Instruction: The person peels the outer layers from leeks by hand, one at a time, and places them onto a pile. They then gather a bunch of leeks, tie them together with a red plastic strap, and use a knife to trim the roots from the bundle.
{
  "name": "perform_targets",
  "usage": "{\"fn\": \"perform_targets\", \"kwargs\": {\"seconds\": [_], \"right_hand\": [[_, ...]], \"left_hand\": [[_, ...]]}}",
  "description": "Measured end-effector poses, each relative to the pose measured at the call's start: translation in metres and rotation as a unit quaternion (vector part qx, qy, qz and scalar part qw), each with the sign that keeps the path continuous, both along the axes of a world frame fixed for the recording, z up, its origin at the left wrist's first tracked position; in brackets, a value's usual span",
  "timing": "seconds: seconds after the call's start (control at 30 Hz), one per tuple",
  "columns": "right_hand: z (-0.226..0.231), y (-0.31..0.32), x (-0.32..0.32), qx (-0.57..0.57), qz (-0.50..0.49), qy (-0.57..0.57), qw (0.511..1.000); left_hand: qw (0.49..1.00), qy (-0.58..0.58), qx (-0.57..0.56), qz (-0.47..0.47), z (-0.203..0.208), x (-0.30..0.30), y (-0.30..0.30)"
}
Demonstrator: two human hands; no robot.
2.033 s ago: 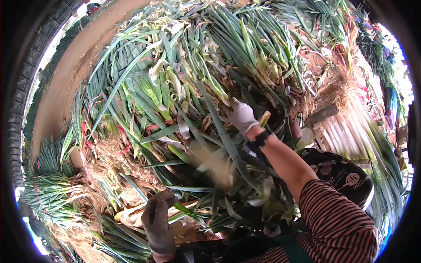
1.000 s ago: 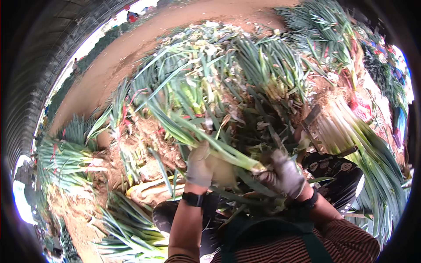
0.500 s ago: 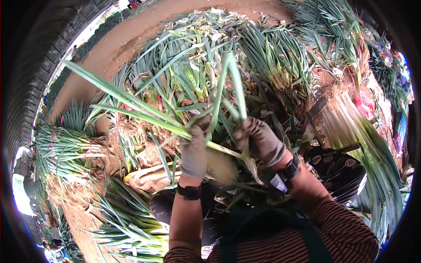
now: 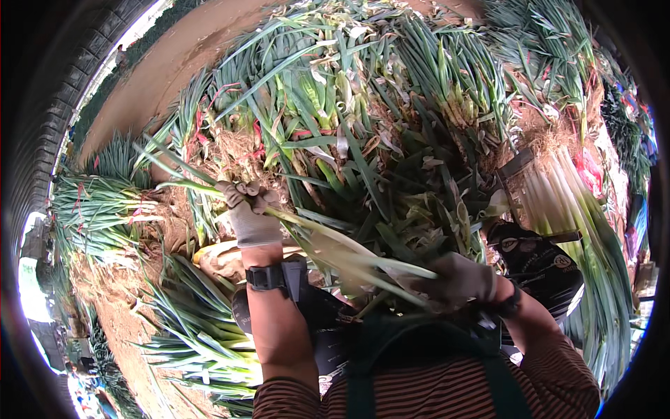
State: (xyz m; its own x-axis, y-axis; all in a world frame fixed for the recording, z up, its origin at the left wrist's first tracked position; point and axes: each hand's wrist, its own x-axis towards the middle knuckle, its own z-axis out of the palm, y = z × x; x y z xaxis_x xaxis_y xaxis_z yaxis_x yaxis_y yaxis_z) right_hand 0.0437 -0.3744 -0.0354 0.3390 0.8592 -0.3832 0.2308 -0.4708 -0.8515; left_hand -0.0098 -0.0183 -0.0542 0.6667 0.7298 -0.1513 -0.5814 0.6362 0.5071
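Note:
A long green onion (image 4: pixel 322 232) lies slantwise before me, its green tops pointing up and left and its pale length running down and right. My left hand (image 4: pixel 250 212), in a grey-beige glove, is closed round it near the green part. Farther right and lower, my gloved right hand (image 4: pixel 462 281) is blurred by motion. Pale leaf strips (image 4: pixel 401 269) from the onion reach its fingers, which look closed on them. Below both hands lies a dark heap of loose onion leaves (image 4: pixel 391 202).
Tied bundles of green onions (image 4: pixel 453 77) lie across the far side, with more bundles (image 4: pixel 105 216) at left. Peeled white-stemmed onions (image 4: pixel 558 195) lie at right beside a dark metal blade (image 4: pixel 516 164). A red plastic bag (image 4: pixel 588 171) lies beyond them. Brown soil (image 4: pixel 160 77) shows at far left.
My hands have moved apart: the left went left, the right swung down and right. The folded leaf that stood up from my right hand now stretches as blurred strips between the hands.

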Motion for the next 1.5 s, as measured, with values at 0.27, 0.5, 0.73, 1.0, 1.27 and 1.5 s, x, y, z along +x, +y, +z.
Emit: {"fn": "perform_targets", "kwargs": {"seconds": [0.27,0.5,0.73,1.0,1.27,1.5], "right_hand": [[0.050,-0.148,-0.005,-0.141,-0.022,-0.190,0.971],[0.050,-0.072,0.040,-0.264,0.118,-0.456,0.842],[0.034,0.071,0.013,0.077,0.084,-0.379,0.918],[-0.168,-0.058,0.089,-0.200,-0.003,-0.383,0.902],[-0.168,-0.037,0.071,-0.150,-0.080,-0.319,0.932],[-0.151,0.003,0.065,-0.239,0.218,-0.414,0.851]], "left_hand": [[0.979,0.022,0.052,0.194,-0.004,-0.047,0.085],[0.962,0.034,0.165,0.215,0.070,-0.037,0.034],[0.971,-0.212,0.113,-0.009,0.116,-0.056,0.004],[0.920,0.061,0.294,0.253,0.143,-0.279,0.169],[0.853,0.368,0.179,0.325,0.048,-0.500,0.121],[0.700,0.588,-0.006,0.405,-0.021,-0.709,0.020]]}}
